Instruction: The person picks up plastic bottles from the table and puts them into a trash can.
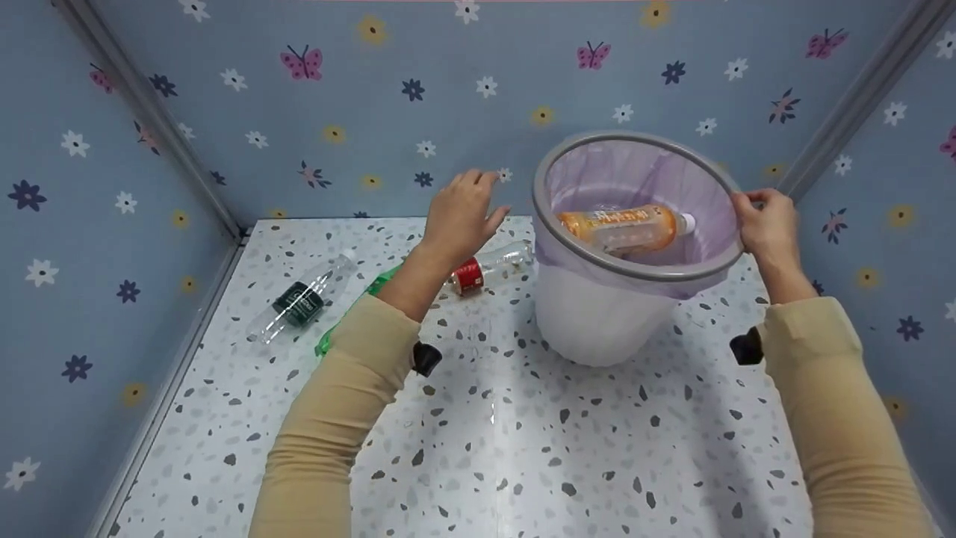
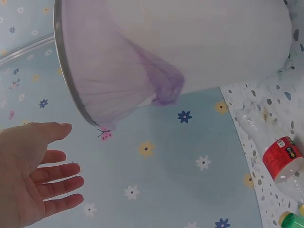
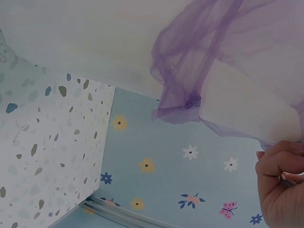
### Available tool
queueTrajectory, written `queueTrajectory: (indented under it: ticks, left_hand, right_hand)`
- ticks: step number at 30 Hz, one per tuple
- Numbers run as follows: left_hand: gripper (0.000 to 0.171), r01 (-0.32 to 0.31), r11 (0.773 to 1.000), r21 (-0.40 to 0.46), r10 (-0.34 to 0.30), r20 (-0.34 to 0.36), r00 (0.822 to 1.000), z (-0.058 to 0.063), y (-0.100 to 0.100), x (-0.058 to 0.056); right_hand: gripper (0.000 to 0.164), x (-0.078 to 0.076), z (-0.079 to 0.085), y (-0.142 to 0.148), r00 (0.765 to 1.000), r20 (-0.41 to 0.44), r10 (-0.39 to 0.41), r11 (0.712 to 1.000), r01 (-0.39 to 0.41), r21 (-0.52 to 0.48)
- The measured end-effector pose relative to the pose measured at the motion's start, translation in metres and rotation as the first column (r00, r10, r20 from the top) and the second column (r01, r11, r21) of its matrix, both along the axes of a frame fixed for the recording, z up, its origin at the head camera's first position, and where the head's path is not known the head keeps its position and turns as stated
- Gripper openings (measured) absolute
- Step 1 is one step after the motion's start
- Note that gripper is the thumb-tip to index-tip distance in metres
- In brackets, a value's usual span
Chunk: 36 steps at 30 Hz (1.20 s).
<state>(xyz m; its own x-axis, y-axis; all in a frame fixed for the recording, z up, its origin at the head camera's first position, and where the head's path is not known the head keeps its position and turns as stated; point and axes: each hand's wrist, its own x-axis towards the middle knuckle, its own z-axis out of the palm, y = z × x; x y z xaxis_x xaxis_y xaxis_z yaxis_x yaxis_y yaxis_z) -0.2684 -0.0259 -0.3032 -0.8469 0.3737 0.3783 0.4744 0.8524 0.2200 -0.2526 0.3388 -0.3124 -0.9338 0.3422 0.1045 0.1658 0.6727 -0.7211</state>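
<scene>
A white trash bin (image 1: 597,321) with a grey rim stands tilted on the speckled table, lined with a purple bag (image 1: 612,168). Inside it lies a bottle with an orange label (image 1: 627,228). My right hand (image 1: 769,224) grips the rim at the right side; in the right wrist view its fingers (image 3: 280,161) curl at the bag's edge. To the left of the bin, my left hand (image 1: 463,213) is raised and holds nothing. Its fingers (image 2: 59,185) are spread apart from the rim in the left wrist view. Below it lies a clear bottle with a red label (image 1: 468,276).
A clear bottle with a dark green label (image 1: 299,304) lies at the table's left. Beside it, a green bottle (image 1: 328,340) is mostly hidden by my left forearm. Flower-patterned blue panels (image 1: 373,97) enclose the table's back and sides.
</scene>
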Motion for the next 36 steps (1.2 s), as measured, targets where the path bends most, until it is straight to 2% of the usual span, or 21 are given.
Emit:
queueTrajectory:
  ticks: [6, 10, 21, 24, 29, 36]
  left_hand:
    - [0.045, -0.036, 0.999, -0.016, 0.037, 0.062, 0.997, -0.017, -0.019, 0.003]
    - [0.045, -0.067, 0.997, -0.025, 0.069, 0.095, 0.993, -0.028, -0.033, 0.005]
    - [0.046, -0.143, 0.988, -0.059, 0.149, 0.113, 0.982, -0.068, -0.072, 0.018]
    - [0.045, -0.161, 0.984, -0.07, 0.169, 0.137, 0.976, -0.078, -0.08, 0.021]
    - [0.046, -0.177, 0.981, -0.084, 0.19, 0.202, 0.961, -0.091, -0.093, 0.027]
    - [0.053, -0.165, 0.977, -0.137, 0.194, 0.234, 0.953, -0.111, -0.11, 0.039]
  right_hand:
    - [0.054, 0.0, 0.0, -0.001, 1.0, -0.021, -0.01, 1.0, 0.01, 0.021]
    - [0.055, 0.0, -0.001, -0.001, 1.0, -0.002, -0.007, 1.0, 0.007, 0.0]
    - [0.056, 0.0, -0.001, 0.0, 1.0, 0.002, -0.002, 1.0, 0.002, -0.024]
    - [0.057, 0.001, -0.001, -0.001, 1.0, 0.011, 0.001, 0.999, -0.001, -0.032]
    - [0.057, 0.002, -0.002, -0.001, 1.0, 0.017, 0.007, 0.999, -0.006, -0.037]
    - [0.056, 0.0, -0.001, 0.0, 1.0, -0.002, 0.004, 1.0, -0.004, -0.01]
